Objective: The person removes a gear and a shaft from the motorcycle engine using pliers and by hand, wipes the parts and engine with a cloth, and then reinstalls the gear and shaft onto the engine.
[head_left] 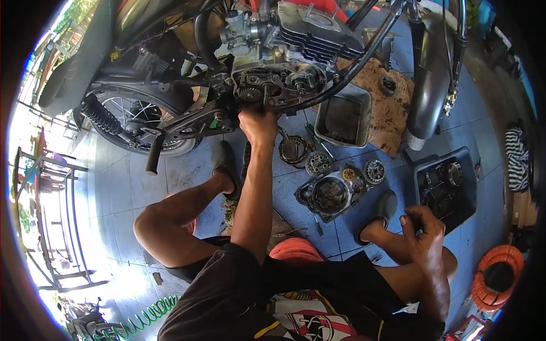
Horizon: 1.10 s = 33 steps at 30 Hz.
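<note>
In the head view, my left hand (259, 126) reaches up to the opened side of a motorcycle engine (284, 77). Its fingers are closed at the lower end of a short metal shaft (267, 91), beside a toothed gear (248, 93); the fingertips are partly hidden. My right hand (424, 234) is raised by my right knee, its fingers curled towards the thumb. Whatever it may hold is too small to make out. On the floor between my feet lie an engine side cover (329, 196), a clutch basket (293, 150) and round clutch parts (318, 163).
A grey pan (343, 116) stands under the engine on stained cardboard (392, 108). To the right, a dark bin (446, 187) holds metal parts. A screwdriver (318, 139) lies near the pan. An orange coil (496, 278) and green air hose (151, 314) lie farther out.
</note>
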Tool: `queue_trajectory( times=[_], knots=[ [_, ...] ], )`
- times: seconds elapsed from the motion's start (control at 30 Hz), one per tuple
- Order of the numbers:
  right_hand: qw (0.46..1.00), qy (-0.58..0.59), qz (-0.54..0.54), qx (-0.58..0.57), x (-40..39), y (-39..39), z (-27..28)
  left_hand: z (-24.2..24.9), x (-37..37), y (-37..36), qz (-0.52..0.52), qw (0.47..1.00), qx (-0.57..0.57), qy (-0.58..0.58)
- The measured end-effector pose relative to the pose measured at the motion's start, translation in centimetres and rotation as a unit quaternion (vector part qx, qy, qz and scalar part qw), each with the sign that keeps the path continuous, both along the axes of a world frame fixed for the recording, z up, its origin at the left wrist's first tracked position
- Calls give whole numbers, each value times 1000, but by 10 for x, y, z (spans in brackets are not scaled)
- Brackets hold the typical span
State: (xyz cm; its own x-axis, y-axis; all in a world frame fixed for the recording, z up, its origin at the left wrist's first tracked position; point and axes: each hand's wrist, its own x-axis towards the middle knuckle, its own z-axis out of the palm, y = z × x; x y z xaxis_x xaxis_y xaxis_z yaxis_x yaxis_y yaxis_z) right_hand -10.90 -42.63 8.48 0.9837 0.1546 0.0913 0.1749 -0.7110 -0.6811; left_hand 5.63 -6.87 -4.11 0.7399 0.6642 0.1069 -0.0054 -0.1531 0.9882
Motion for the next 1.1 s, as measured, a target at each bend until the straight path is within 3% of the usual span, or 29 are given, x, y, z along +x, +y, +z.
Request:
queue_trajectory(
  times=[0.13,0.2,0.43,0.5,0.57,0.63,0.67,0.73,0.8,0.83,0.87,0.9,0.93,1.0,1.07,1.1],
  knots=[
    [1000,-11,11,-18,0,1,-1,5,10,0,23,993,102,47],
    [1000,-3,17,-26,1,2,0,1,15,-1,19,1000,-9,2],
    [999,2,36,-39,4,6,-1,5,32,3,15,999,-17,22],
    [998,-1,43,-40,5,5,-3,11,41,5,40,993,-106,8],
    [998,-11,48,-36,4,6,-2,11,40,8,40,992,-119,-25],
    [998,-4,52,-42,4,6,2,8,34,19,-5,992,-105,74],
    [998,-8,53,-42,4,7,3,7,28,25,-4,992,-105,70],
    [996,-36,67,-38,3,7,6,4,6,34,80,988,56,124],
    [997,-27,60,-42,4,5,8,8,-33,46,213,964,154,29],
    [997,-16,56,-44,3,4,9,9,-56,49,225,963,93,-117],
    [998,-14,51,-43,4,3,10,-2,-76,64,293,930,171,-142],
    [997,12,46,-54,5,1,12,25,-91,48,348,927,-37,-132],
    [996,37,44,-64,5,0,12,-18,-107,80,383,917,70,-82],
    [993,53,70,-85,5,-3,6,-113,-126,104,458,841,286,16],
    [987,60,102,-107,7,-1,4,-164,-154,79,394,900,179,52],
    [976,95,129,-145,8,0,4,-223,-162,72,486,804,231,253]
  ],
)
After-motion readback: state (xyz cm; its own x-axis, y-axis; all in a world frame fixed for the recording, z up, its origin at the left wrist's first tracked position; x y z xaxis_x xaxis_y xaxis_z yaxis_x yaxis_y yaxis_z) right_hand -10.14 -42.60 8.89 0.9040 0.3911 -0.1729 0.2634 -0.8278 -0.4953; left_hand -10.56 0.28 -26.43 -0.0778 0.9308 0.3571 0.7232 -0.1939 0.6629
